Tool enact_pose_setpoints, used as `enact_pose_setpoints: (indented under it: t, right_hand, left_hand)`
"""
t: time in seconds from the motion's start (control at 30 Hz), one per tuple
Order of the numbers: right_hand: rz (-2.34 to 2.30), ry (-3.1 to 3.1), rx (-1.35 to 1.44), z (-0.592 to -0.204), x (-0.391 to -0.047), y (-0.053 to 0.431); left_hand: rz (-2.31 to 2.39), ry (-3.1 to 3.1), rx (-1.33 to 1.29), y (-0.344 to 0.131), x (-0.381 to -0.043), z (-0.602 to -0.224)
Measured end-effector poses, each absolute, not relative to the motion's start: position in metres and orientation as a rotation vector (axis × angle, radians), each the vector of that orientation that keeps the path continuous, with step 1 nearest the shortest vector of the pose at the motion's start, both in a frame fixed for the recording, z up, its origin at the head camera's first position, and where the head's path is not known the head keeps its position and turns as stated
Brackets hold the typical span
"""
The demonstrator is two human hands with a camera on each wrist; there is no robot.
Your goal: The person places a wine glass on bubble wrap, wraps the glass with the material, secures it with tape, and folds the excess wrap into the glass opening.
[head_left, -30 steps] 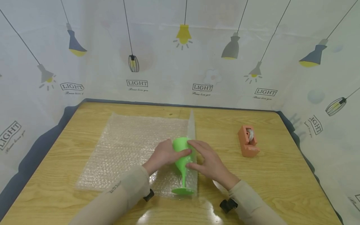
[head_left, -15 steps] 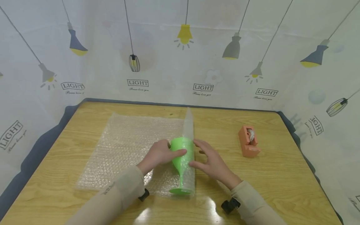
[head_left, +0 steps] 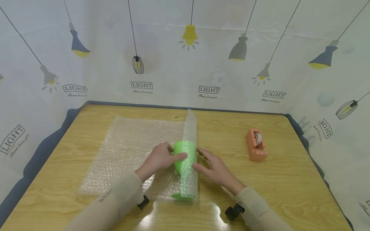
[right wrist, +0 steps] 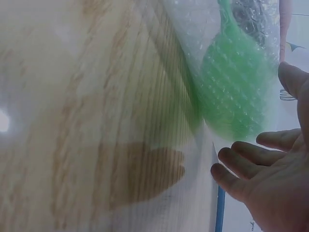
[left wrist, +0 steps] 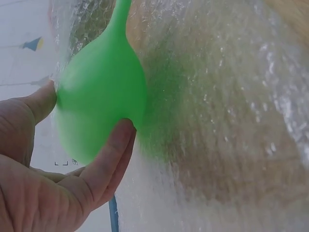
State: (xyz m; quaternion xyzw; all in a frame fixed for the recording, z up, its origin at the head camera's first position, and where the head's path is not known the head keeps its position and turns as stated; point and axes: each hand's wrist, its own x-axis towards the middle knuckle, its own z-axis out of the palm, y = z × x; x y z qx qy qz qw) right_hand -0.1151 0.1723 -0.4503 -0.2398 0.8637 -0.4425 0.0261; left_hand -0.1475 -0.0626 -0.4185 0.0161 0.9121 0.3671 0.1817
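My left hand pinches the green goblet between thumb and fingers; the goblet lies on its side, its inside hidden. My right hand, loosely spread, is at its right. Bubble wrap partly covers it and spreads left; well right, an orange dispenser contains a tape roll.

Bright, plain green is shown by the cup, dulled under clear bubble wrap patterned with small dots. The table is grained in honey-yellow. The tape dispenser is coloured coral. The off-white backdrop is printed with blue, grey and yellow lamps; the beige sleeve is marked, apparently, with dark lettering.
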Motion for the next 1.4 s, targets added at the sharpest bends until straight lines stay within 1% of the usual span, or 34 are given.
enact_pose_setpoints:
  t: [0.17,0.4,0.57,0.7,0.9,1.17,1.3,1.4]
  right_hand:
    - [-1.345,2.721,-0.749,-0.450,-0.115,0.175]
    - [-1.256,2.779,-0.688,-0.445,-0.116,0.186]
    - [-1.252,2.800,-0.730,-0.442,-0.117,0.189]
    - [-1.251,2.807,-0.770,-0.439,-0.117,0.187]
    - [-1.227,2.812,-0.747,-0.436,-0.116,0.184]
    - [-1.221,2.811,-0.731,-0.438,-0.114,0.182]
    - [-1.219,2.815,-0.741,-0.439,-0.115,0.180]
    - [-1.221,2.819,-0.758,-0.439,-0.115,0.179]
  left_hand:
    - [1.094,2.542,0.053,-0.058,-0.147,-0.420]
    - [1.161,2.473,0.060,-0.048,-0.146,-0.425]
    - [1.162,2.457,0.064,-0.044,-0.146,-0.424]
    - [1.130,2.475,0.086,-0.046,-0.146,-0.425]
    - [1.092,2.535,0.079,-0.051,-0.147,-0.425]
    - [1.226,2.608,0.097,-0.053,-0.141,-0.419]
    - [1.265,2.679,0.168,-0.053,-0.136,-0.418]
    - [1.215,2.771,0.289,-0.053,-0.133,-0.417]
